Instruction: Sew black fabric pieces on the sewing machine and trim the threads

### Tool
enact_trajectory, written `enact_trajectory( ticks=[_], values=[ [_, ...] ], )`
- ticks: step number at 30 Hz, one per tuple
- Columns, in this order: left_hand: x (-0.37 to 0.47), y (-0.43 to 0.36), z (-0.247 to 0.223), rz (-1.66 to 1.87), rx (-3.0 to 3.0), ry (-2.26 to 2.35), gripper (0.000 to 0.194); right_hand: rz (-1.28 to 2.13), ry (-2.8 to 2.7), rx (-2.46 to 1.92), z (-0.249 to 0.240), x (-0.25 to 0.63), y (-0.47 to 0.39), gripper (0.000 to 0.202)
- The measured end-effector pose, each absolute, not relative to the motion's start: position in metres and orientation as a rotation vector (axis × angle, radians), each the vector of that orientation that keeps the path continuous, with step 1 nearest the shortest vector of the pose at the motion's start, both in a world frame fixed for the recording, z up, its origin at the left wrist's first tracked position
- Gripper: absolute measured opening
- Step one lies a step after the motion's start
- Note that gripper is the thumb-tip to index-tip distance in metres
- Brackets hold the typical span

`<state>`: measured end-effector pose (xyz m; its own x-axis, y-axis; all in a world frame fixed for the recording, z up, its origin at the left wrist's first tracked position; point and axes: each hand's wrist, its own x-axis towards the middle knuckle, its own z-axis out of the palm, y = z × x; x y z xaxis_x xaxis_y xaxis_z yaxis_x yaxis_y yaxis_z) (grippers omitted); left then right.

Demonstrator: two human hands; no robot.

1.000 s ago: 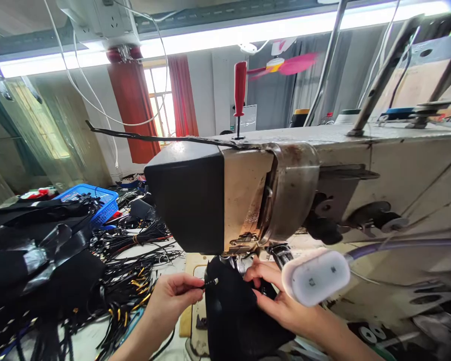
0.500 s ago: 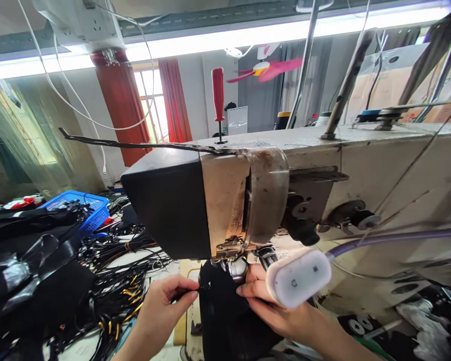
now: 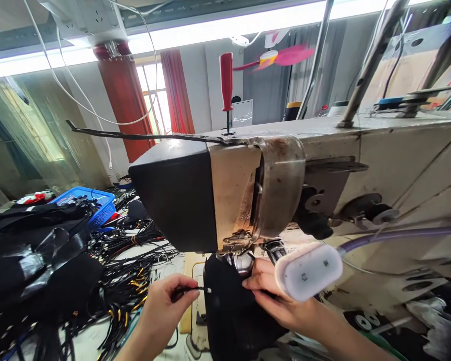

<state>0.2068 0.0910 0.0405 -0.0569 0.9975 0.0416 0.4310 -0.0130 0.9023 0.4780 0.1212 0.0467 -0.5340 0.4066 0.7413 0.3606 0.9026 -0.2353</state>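
A piece of black fabric [image 3: 229,311] lies under the presser area of the sewing machine [image 3: 231,200]. My right hand [image 3: 274,293] is closed on the fabric's right side, thumb and fingertips pressed on it close to the machine's foot [image 3: 243,263]. Part of that hand is hidden behind a white lamp [image 3: 310,273]. Left of the fabric, my left hand [image 3: 165,301] pinches a thin black cord [image 3: 201,288]. The cord's whitish end [image 3: 209,290] reaches over the fabric's left edge.
Bundles of black cords [image 3: 131,281], some with yellow parts, cover the table at left. Behind them stand a blue basket [image 3: 103,208] and a pile of black material [image 3: 52,271]. A red-handled screwdriver [image 3: 226,82] stands upright on the machine. Dark and clear scraps lie at lower right.
My left hand has drawn slightly left from the fabric, and more of the cord shows between fingertips and fabric. My right hand stays on the fabric. The whole view has shifted a little.
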Motion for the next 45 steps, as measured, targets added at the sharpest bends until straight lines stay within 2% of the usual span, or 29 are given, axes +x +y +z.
enact_trajectory(
  ticks=[7, 16, 29, 34, 37, 42, 45],
  values=[
    [0.214, 0.091, 0.052, 0.98, 1.101, 1.428, 0.026, 0.061, -2.18, -0.525, 0.044, 0.479, 0.123, 0.022],
    [0.231, 0.094, 0.055, 0.932, 1.134, 1.462, 0.027, 0.104, -2.193, -0.503, 0.048, 0.476, 0.121, 0.026],
    [0.268, 0.109, 0.079, 0.872, 1.39, 1.492, 0.027, -0.045, -2.226, -0.494, 0.045, 0.479, 0.12, 0.025],
    [0.268, 0.112, 0.078, 0.855, 1.449, 1.47, 0.029, 0.034, -2.268, -0.548, 0.047, 0.478, 0.12, 0.025],
    [0.261, 0.114, 0.068, 0.966, 1.51, 1.398, 0.026, 0.067, -2.279, -0.565, 0.051, 0.477, 0.119, 0.024],
    [0.247, 0.119, 0.055, 1.15, 1.941, 1.376, 0.013, 0.053, -2.258, -0.553, 0.051, 0.478, 0.119, 0.025],
    [0.243, 0.123, 0.053, 1.204, 2.227, 1.265, 0.011, 0.194, -2.266, -0.628, 0.046, 0.48, 0.123, 0.028]
  ],
)
